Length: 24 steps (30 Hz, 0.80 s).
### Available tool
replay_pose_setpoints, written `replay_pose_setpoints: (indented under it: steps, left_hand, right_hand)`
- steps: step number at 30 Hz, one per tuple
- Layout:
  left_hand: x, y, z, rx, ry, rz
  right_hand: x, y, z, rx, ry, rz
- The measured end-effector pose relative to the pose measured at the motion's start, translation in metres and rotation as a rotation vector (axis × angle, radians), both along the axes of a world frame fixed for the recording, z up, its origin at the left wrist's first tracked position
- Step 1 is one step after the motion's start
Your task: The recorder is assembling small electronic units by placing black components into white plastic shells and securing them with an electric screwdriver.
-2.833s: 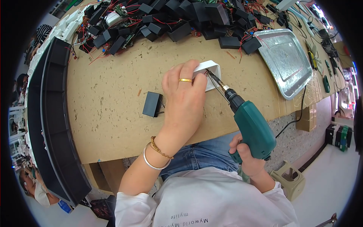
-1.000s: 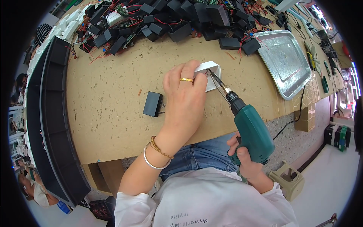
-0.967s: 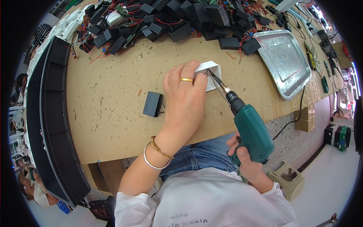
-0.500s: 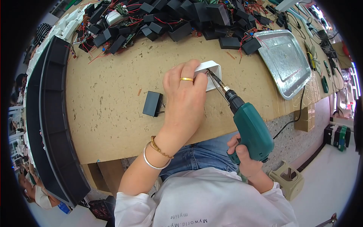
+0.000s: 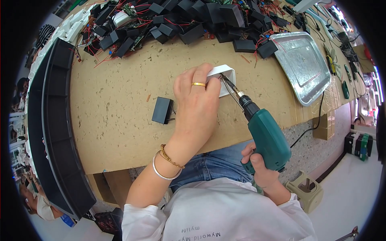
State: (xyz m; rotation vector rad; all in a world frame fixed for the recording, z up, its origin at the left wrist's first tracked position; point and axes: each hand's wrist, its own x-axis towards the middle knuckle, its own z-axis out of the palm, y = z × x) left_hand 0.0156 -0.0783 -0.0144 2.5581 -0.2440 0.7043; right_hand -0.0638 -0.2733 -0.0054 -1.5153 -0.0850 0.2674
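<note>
My left hand [image 5: 197, 94] is closed round a white plastic housing [image 5: 229, 73], tilted so its hollow side faces right. In my right hand [image 5: 259, 162] is the handle of a green electric screwdriver [image 5: 269, 138] with a black collar. Its bit reaches up and left into the housing; the tip's contact point is hidden inside. Thin wires run alongside the bit from the housing. A black rectangular box [image 5: 163, 110] with short leads lies on the table, left of my left wrist and apart from it.
Black boxes, circuit boards and red wires are heaped [image 5: 189, 20] along the far side. A metal tray [image 5: 303, 64] lies at the right, near pliers [image 5: 331, 64]. A long black bin [image 5: 56, 120] borders the left. The cardboard-covered table [image 5: 116, 132] ends at my lap; a cable [image 5: 313, 127] hangs right.
</note>
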Motion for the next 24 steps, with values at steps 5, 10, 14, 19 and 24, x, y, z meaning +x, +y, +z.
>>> replay_pose_setpoints:
  steps: [5, 10, 14, 19, 24]
  left_hand:
    - [-0.001, 0.0, 0.0, 0.006, 0.008, 0.001]
    - [0.0, 0.0, -0.001, 0.002, 0.005, 0.0]
    - [-0.001, 0.0, 0.0, -0.003, 0.003, 0.002]
    - [0.0, 0.0, 0.0, -0.004, 0.001, 0.0]
    - [-0.001, 0.0, 0.0, -0.005, 0.014, -0.004]
  right_hand:
    - [0.001, 0.002, 0.003, 0.011, -0.008, -0.019]
    - [0.001, 0.0, 0.004, 0.021, 0.065, -0.002]
    - [0.002, 0.002, 0.002, -0.013, -0.028, -0.019]
    - [0.001, -0.002, 0.001, -0.027, -0.052, 0.014]
    - [-0.004, -0.008, 0.006, -0.038, -0.001, 0.048]
